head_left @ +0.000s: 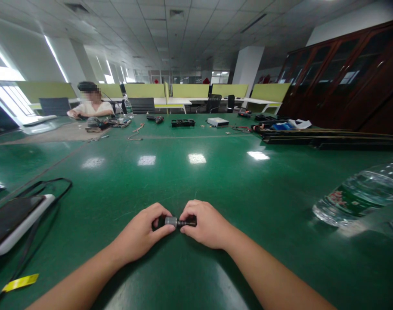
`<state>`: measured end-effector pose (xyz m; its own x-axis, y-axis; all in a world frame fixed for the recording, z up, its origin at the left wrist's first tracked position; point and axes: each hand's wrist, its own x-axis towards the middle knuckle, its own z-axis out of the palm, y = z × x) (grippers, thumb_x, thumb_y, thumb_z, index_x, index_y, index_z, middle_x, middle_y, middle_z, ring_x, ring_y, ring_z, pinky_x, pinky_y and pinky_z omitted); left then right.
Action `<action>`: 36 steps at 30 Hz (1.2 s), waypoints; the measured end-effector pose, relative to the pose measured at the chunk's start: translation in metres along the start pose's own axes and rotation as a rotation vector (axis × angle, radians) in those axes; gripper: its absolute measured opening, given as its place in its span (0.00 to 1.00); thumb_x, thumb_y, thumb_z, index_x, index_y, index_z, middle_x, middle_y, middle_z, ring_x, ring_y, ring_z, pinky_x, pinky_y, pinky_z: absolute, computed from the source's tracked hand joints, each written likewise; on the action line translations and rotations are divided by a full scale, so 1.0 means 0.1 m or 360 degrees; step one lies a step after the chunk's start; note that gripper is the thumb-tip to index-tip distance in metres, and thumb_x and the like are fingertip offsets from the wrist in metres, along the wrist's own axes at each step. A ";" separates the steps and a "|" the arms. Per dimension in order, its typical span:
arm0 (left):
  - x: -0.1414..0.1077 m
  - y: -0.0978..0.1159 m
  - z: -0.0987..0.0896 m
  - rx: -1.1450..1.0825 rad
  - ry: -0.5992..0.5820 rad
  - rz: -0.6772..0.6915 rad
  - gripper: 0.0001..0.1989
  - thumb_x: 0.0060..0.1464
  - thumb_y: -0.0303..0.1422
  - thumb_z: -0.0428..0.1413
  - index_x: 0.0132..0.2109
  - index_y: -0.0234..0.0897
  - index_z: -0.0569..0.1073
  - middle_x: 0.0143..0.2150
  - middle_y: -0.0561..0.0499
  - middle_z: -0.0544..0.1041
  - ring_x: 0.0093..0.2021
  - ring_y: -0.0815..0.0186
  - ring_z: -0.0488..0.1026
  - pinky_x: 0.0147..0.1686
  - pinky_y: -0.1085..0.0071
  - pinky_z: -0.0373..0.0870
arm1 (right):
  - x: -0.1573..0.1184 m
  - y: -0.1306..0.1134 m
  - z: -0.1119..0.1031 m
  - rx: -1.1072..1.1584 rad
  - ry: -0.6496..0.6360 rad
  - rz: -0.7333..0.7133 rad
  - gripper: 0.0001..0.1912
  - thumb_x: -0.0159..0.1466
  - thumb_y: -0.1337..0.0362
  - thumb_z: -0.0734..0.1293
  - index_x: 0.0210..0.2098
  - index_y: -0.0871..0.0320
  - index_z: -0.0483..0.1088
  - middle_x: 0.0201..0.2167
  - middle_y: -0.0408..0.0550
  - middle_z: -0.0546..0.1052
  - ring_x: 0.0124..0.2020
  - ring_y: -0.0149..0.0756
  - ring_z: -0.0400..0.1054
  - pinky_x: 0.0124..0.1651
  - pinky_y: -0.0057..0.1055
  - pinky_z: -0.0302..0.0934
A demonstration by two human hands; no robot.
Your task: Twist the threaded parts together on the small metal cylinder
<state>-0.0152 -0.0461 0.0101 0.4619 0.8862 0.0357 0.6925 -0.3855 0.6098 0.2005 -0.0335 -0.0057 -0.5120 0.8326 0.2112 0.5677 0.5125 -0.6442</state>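
Observation:
Low in the middle of the view, a small grey metal cylinder (171,221) lies in line with a thinner, dark, ridged shaft (182,223). Whether the two are one piece or two, I cannot tell. My left hand (149,226) is closed, pinching the cylinder between thumb and fingers. My right hand (206,224) is curled round the shaft and grips it with the thumb and fingertips. The fingers partly cover both ends. Both hands rest on or just above the green tabletop (180,181).
A phone-like device (17,219) with a black strap lies at left. Large clear water bottles (357,198) lie at right. Toward the back are a power drill (155,119), a black tray (183,123), a white box (217,122) and long dark strips (312,137). Another person (91,103) sits far left.

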 end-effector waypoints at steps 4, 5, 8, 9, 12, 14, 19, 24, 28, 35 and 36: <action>0.00 0.00 0.00 0.0003 -0.0001 -0.0004 0.11 0.60 0.40 0.54 0.43 0.39 0.76 0.35 0.51 0.72 0.34 0.64 0.67 0.33 0.71 0.62 | -0.01 -0.02 -0.02 0.0049 0.0002 -0.0005 0.06 0.54 0.68 0.73 0.33 0.57 0.78 0.32 0.44 0.75 0.34 0.32 0.68 0.37 0.28 0.59; 0.00 0.00 0.00 0.0002 -0.0001 -0.0005 0.11 0.60 0.40 0.54 0.42 0.39 0.76 0.35 0.51 0.72 0.33 0.64 0.67 0.33 0.71 0.62 | -0.02 -0.02 -0.02 0.0066 0.0001 -0.0007 0.06 0.54 0.68 0.72 0.33 0.57 0.78 0.32 0.44 0.75 0.33 0.32 0.68 0.37 0.28 0.59; 0.00 0.00 0.00 -0.0005 -0.0010 -0.0008 0.11 0.60 0.39 0.55 0.43 0.38 0.76 0.35 0.51 0.72 0.33 0.64 0.67 0.33 0.71 0.62 | -0.01 -0.01 -0.02 0.0110 0.0006 0.0014 0.05 0.55 0.69 0.71 0.33 0.57 0.78 0.32 0.44 0.75 0.32 0.32 0.68 0.36 0.28 0.59; 0.00 0.00 0.00 -0.0007 -0.0013 -0.0009 0.11 0.60 0.39 0.55 0.43 0.38 0.76 0.35 0.51 0.72 0.33 0.64 0.67 0.33 0.71 0.62 | -0.01 0.00 -0.01 0.0123 0.0012 0.0028 0.05 0.55 0.69 0.72 0.33 0.57 0.78 0.32 0.44 0.75 0.32 0.32 0.68 0.36 0.27 0.59; -0.01 -0.01 0.00 -0.0002 -0.0015 -0.0009 0.10 0.60 0.39 0.55 0.42 0.38 0.76 0.34 0.51 0.72 0.33 0.64 0.67 0.33 0.71 0.61 | 0.00 0.02 0.01 0.0160 0.0029 0.0066 0.06 0.54 0.70 0.72 0.33 0.57 0.78 0.31 0.43 0.75 0.32 0.31 0.67 0.35 0.27 0.59; -0.01 -0.01 0.00 0.0000 -0.0013 -0.0009 0.10 0.60 0.39 0.55 0.42 0.38 0.75 0.34 0.52 0.72 0.33 0.64 0.67 0.33 0.71 0.61 | 0.00 0.02 0.02 0.0168 0.0029 0.0087 0.08 0.53 0.71 0.73 0.33 0.57 0.77 0.30 0.43 0.74 0.31 0.30 0.67 0.34 0.26 0.59; 0.00 -0.02 0.01 -0.0005 -0.0008 -0.0013 0.10 0.61 0.39 0.55 0.42 0.38 0.75 0.34 0.52 0.72 0.33 0.64 0.67 0.33 0.71 0.61 | -0.01 0.02 -0.02 0.0131 -0.0038 0.0101 0.11 0.53 0.64 0.74 0.37 0.57 0.79 0.31 0.43 0.75 0.32 0.31 0.68 0.35 0.27 0.59; 0.00 -0.04 0.01 -0.0015 -0.0015 -0.0005 0.10 0.61 0.40 0.55 0.43 0.39 0.75 0.35 0.52 0.72 0.34 0.64 0.67 0.33 0.71 0.62 | 0.00 -0.01 -0.02 0.0076 -0.0054 0.0031 0.07 0.59 0.65 0.70 0.37 0.56 0.80 0.31 0.43 0.76 0.33 0.31 0.68 0.37 0.27 0.58; 0.00 -0.04 0.02 -0.0006 -0.0012 -0.0017 0.11 0.61 0.40 0.55 0.43 0.38 0.75 0.34 0.52 0.71 0.33 0.64 0.67 0.33 0.71 0.61 | 0.00 -0.02 0.02 0.0055 -0.0024 0.0019 0.06 0.59 0.65 0.71 0.36 0.56 0.80 0.30 0.43 0.76 0.32 0.31 0.68 0.36 0.27 0.58; 0.00 0.00 0.00 0.0007 -0.0017 -0.0034 0.11 0.61 0.40 0.54 0.42 0.38 0.75 0.34 0.52 0.71 0.33 0.64 0.67 0.33 0.71 0.61 | 0.00 -0.01 0.02 0.0076 -0.0017 0.0021 0.05 0.57 0.68 0.72 0.34 0.57 0.79 0.29 0.42 0.75 0.31 0.30 0.67 0.34 0.26 0.57; -0.01 0.00 0.00 0.0005 -0.0016 -0.0038 0.11 0.61 0.40 0.54 0.43 0.38 0.75 0.34 0.52 0.71 0.33 0.64 0.67 0.33 0.71 0.62 | 0.00 -0.01 0.01 0.0081 -0.0016 0.0024 0.05 0.57 0.68 0.72 0.34 0.57 0.79 0.29 0.42 0.74 0.31 0.30 0.67 0.34 0.26 0.57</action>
<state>-0.0157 -0.0464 0.0102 0.4508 0.8925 0.0136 0.7050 -0.3653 0.6078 0.1990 -0.0346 -0.0059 -0.5101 0.8380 0.1938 0.5422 0.4883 -0.6838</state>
